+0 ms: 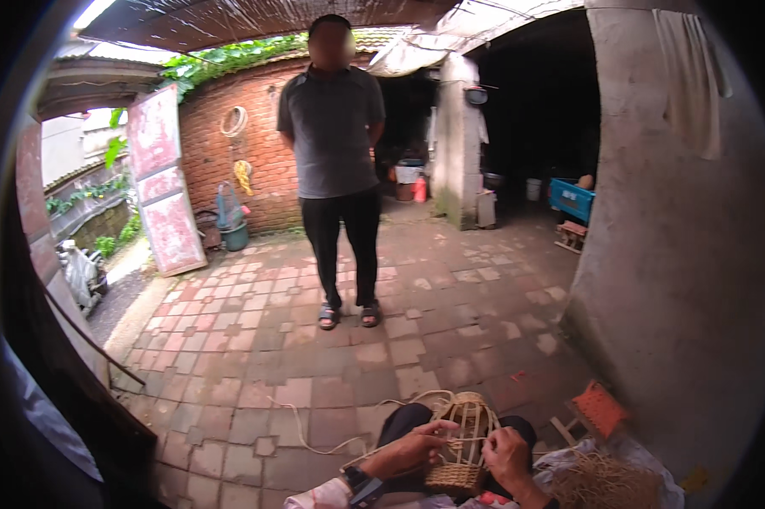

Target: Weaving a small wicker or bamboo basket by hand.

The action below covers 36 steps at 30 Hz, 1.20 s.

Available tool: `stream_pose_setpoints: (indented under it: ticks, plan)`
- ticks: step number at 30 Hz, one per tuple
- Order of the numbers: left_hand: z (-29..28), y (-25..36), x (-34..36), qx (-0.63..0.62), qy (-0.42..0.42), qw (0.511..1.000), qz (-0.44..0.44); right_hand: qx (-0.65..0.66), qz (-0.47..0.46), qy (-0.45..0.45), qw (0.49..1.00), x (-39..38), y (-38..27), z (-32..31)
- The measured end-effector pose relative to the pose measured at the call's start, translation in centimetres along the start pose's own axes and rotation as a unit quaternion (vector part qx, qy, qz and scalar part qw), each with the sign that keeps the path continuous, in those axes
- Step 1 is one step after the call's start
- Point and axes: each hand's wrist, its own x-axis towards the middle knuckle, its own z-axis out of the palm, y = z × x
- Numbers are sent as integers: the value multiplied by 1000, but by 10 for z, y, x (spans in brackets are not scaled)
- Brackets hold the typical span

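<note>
A part-woven basket [457, 478] of pale straw cord rests in my lap, between my dark-trousered knees. One end is densely woven; bare upright strands run along its middle. At its left side, my left hand [410, 450] pinches a pale straw cord [463, 439], with a watch on that wrist. My right hand [507, 458] is closed at the right side, its fingers curled around the same cord. Between the two hands the cord stretches across the uprights. A loose length of cord [300, 428] trails from the basket onto the floor at left.
A person [332, 140] stands facing me on the brick paving [264, 356], hands behind the back. A plastic bag of straw [607, 479] and a small orange-red seat [599, 409] are at my right, near a grey wall [675, 246]. A worn metal door [164, 182] stands far left.
</note>
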Motion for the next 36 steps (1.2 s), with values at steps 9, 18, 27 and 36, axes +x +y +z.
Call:
stream_pose_setpoints:
  ticks: [9, 18, 27, 36]
  plan:
    - [-4, -4, 2, 12, 2, 1000, 27, 83, 102, -77, 988, -15, 13, -1]
    - [7, -5, -6, 22, 20, 999, 25, 54, 104, -62, 991, -27, 13, -6]
    - [1, 22, -11, 126, 155, 972, 127, 107, 105, -86, 985, -10, 9, -18]
    - [13, 5, -21, 413, 163, 892, 81, -6, -63, -36, 997, 14, -10, -39]
